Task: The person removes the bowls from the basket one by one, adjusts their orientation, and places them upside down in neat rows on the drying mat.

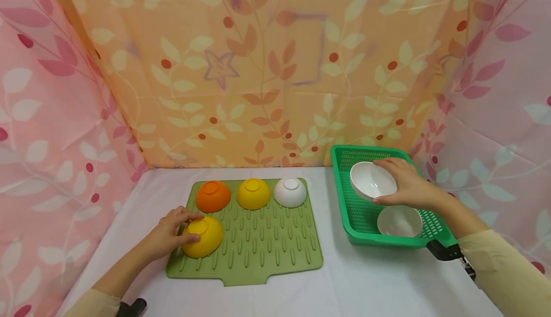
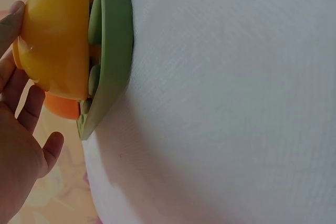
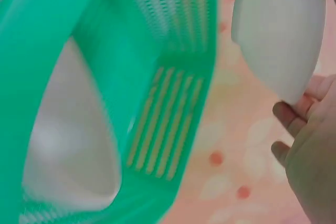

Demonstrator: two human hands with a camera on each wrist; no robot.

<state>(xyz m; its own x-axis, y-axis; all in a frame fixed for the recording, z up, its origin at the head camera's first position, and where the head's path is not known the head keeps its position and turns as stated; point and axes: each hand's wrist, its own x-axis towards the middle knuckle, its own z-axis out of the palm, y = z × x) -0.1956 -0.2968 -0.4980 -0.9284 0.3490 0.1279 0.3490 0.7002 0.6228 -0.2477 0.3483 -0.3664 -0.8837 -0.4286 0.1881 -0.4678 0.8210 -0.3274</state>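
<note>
Green ribbed mat on a white table, head view: left hand, fingers curled over an upturned yellow bowl at the mat's near left; right hand grips a tilted white bowl above a green basket.

Left wrist view: fingers spread against the yellow bowl.

Right wrist view: fingertips under the white bowl, basket beside.

I see pale cream-yellow long fabric sleeves on both forearms, ending short of the wrists. A small black wrist-mounted camera block sits at the right cuff, and another black block at the left cuff. Both hands are bare.
</note>
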